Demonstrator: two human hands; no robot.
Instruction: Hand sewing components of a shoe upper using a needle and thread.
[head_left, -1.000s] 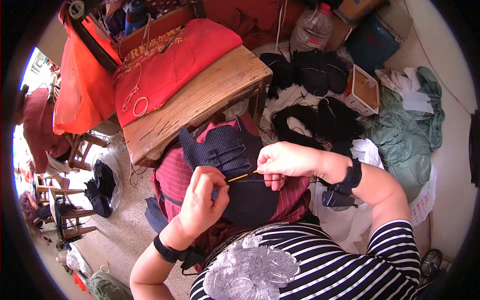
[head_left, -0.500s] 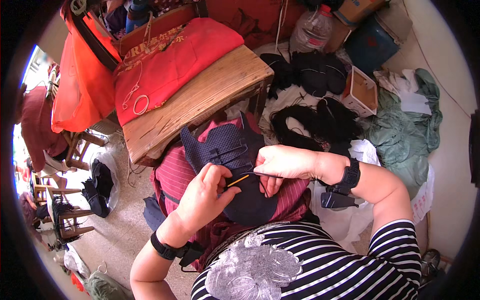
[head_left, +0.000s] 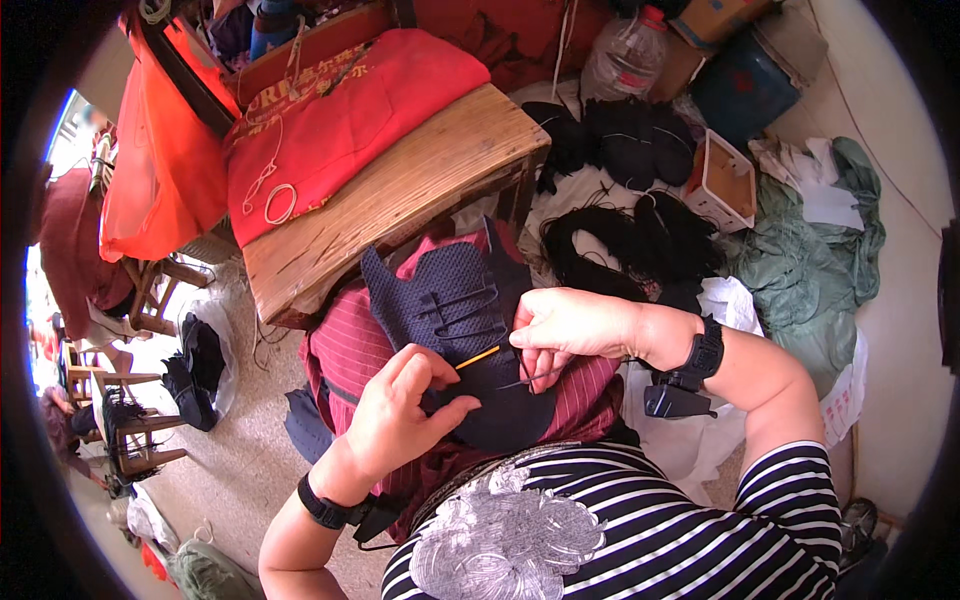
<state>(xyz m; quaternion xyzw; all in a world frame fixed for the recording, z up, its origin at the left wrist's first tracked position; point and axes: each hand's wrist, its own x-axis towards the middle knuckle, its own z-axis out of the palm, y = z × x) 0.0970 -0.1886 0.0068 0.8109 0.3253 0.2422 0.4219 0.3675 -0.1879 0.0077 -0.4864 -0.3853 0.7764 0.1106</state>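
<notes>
A dark navy shoe upper point(head_left: 450, 300) of textured mesh lies across my lap, dark lace crossing its front in several rows. My right hand point(head_left: 560, 330) is closed at the upper's right side, pinching dark lace point(head_left: 527, 380) between thumb and fingers. A thin yellow stick-like piece point(head_left: 478, 357) slants between my two hands. Its lower end reaches the index finger of my left hand point(head_left: 405, 405), whose fingers are bent and whose thumb stands apart over the upper's smooth toe part point(head_left: 505, 420). The fingers underneath are partly hidden.
Ahead stands a wooden table point(head_left: 400, 190) with a red cloth point(head_left: 350, 120) and a cord loop on it. To the right lie black lace bundles point(head_left: 640, 240), a white box point(head_left: 722, 185) and green plastic bags point(head_left: 810, 270). Wooden stools point(head_left: 140, 420) are at the left.
My left thumb has moved down, widening its gap from the index finger. The dark lace by my right fingers has shifted downward. The shoe upper stays on my lap.
</notes>
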